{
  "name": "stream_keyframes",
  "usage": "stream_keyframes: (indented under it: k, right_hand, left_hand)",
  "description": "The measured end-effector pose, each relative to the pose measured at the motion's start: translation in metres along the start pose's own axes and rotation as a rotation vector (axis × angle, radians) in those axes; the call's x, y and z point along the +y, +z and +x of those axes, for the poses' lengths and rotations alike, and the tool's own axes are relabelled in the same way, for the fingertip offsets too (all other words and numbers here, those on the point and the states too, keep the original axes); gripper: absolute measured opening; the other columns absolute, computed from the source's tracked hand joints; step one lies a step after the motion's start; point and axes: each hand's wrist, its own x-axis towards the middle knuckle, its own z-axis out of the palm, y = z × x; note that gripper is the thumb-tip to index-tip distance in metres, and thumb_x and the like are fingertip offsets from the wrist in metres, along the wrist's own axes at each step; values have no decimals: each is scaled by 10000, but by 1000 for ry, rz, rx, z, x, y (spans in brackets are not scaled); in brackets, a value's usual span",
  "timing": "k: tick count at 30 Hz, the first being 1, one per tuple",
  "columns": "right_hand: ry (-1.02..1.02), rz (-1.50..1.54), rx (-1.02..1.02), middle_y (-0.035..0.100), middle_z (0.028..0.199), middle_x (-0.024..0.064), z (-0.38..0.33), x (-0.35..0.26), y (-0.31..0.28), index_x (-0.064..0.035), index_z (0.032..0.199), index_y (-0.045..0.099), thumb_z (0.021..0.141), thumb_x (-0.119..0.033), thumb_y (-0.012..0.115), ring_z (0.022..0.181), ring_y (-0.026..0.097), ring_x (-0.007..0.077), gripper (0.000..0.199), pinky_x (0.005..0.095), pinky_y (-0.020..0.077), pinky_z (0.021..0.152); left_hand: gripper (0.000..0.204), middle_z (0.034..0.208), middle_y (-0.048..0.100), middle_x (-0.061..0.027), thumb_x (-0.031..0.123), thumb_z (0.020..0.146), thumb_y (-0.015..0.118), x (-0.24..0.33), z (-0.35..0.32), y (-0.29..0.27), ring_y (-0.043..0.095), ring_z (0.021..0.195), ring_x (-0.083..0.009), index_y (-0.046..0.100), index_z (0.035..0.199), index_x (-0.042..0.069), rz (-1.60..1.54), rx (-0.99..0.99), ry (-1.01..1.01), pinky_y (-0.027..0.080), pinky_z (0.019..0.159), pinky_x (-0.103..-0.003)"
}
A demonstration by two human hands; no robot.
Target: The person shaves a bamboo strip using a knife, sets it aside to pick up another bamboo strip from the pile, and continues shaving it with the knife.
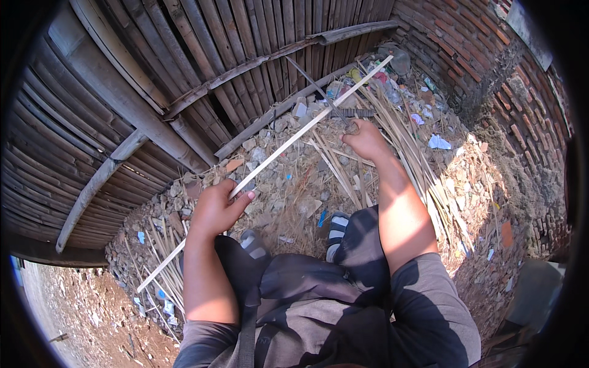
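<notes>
A long pale bamboo strip (pixel 288 142) slants across the view, from lower left to the brick corner at upper right. My left hand (pixel 219 207) is closed round its lower part, thumb on top. My right hand (pixel 366 141) is closed on a long, narrow, dark knife (pixel 307 76), its blade pointing to the upper left. Blade and strip cross just beyond my right hand. The knife's handle is mostly hidden by my fingers.
Bundles of split bamboo strips lie at right (pixel 414 156) and left (pixel 165 270). Rubble and litter (pixel 270 153) cover the ground around my sandalled feet (pixel 336 230). A bamboo wall (pixel 202 55) stands ahead and left, a brick wall (pixel 457 46) at right.
</notes>
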Motion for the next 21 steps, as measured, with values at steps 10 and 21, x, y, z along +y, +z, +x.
stream_keyframes:
  k: [10, 21]
  right_hand:
    - [-242, -214, -67, 740, 1049, 227, -33, -59, 34, -82, 1176, 725, 839, -292, 765, 1019, 704, 414, 400, 472, 554, 898]
    - [-110, -86, 42, 742, 1093, 222, 2, 5, 8, -81, 1231, 718, 814, -293, 779, 1010, 716, 377, 472, 438, 554, 902]
  left_hand:
    - [468, 652, 628, -168, 447, 883, 792, -3, 3, 10, 641, 604, -329, 667, 874, -3, 14, 35, 20, 499, 604, -426]
    - [460, 676, 648, -172, 451, 886, 784, -2, 0, 1, 645, 613, -329, 684, 893, 2, -8, -15, -13, 502, 615, -428]
